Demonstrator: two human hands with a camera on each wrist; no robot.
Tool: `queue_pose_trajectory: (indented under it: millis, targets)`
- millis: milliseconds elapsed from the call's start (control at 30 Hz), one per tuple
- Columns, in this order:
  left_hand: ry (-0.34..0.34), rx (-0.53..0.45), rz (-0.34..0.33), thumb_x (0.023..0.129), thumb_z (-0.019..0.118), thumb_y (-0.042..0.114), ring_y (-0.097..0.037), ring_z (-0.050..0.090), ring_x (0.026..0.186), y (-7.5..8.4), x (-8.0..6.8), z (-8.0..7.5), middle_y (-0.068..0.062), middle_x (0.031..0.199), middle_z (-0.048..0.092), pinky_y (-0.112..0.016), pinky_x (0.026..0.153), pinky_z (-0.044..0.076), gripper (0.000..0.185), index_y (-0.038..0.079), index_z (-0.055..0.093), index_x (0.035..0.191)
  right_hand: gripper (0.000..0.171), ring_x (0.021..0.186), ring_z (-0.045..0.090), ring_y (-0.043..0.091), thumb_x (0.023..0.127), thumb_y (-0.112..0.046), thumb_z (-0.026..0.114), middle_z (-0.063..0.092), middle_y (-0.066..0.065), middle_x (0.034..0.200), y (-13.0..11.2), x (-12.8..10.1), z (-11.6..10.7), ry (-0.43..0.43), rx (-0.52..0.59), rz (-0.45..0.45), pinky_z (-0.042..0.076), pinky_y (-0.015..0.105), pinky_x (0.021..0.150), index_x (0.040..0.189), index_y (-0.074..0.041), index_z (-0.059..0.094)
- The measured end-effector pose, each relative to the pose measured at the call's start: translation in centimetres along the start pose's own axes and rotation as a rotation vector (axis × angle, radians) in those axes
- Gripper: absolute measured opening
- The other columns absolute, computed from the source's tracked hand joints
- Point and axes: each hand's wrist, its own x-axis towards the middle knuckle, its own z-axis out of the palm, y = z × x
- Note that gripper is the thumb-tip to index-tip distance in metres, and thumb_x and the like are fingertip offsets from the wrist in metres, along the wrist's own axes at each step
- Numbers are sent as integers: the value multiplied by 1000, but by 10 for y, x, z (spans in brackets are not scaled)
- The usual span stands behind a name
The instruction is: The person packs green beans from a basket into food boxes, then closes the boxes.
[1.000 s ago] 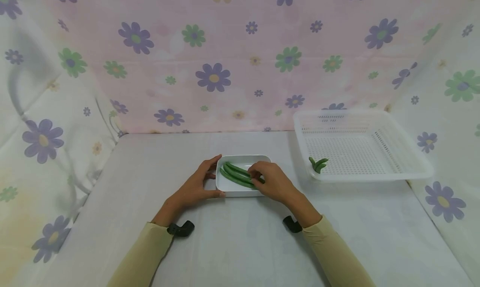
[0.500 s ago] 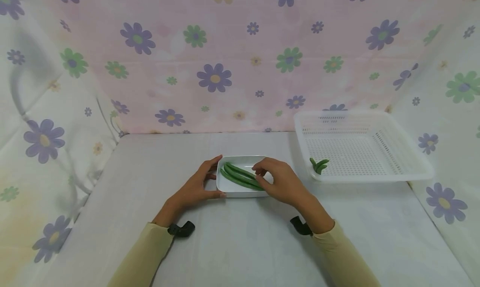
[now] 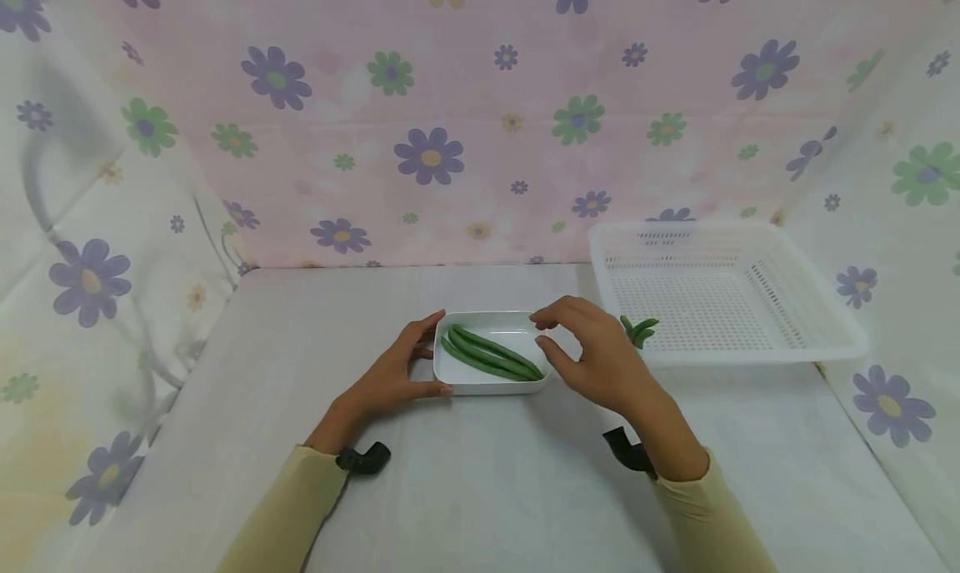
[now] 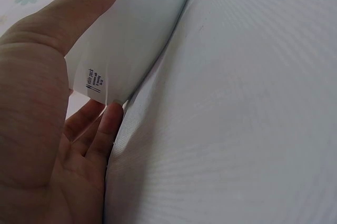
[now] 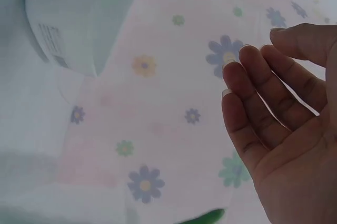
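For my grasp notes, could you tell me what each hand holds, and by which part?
The left hand grips the white rectangular dish of green beans by its left end. The right hand hovers empty.

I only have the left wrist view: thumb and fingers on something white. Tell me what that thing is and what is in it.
Observer: From the head view, the left hand holds the left end of a white rectangular dish, and a few long green beans lie in it.
Operator: Report the other hand.
Observer: The right hand hangs just past the dish's right end, fingers loosely curved; the right wrist view shows it holding nothing.
Operator: List whatever else is on the table.
Observer: A white perforated basket sits to the right, with a few short green pieces at its near left corner.
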Motion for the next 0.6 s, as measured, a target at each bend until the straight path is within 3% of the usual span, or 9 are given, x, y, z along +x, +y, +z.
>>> queue_pose_trajectory:
  millis: [167, 600]
  targets:
    - [1, 5, 4, 82, 95, 29, -20, 45, 146, 1, 0, 0, -3, 164, 38, -40, 113, 50, 119, 19, 18, 171, 26, 111, 67, 18, 92, 0, 79, 73, 0, 114, -5, -1, -18, 39, -20, 9, 59, 38, 92, 116, -9, 74]
    - [4, 6, 9, 82, 95, 31, -19, 44, 147, -3, 1, 1, -2, 163, 38, -38, 113, 50, 119, 19, 18, 171, 32, 116, 64, 24, 88, 8, 79, 73, 3, 117, -5, -7, -55, 185, -46, -30, 47, 19, 100, 117, -5, 75]
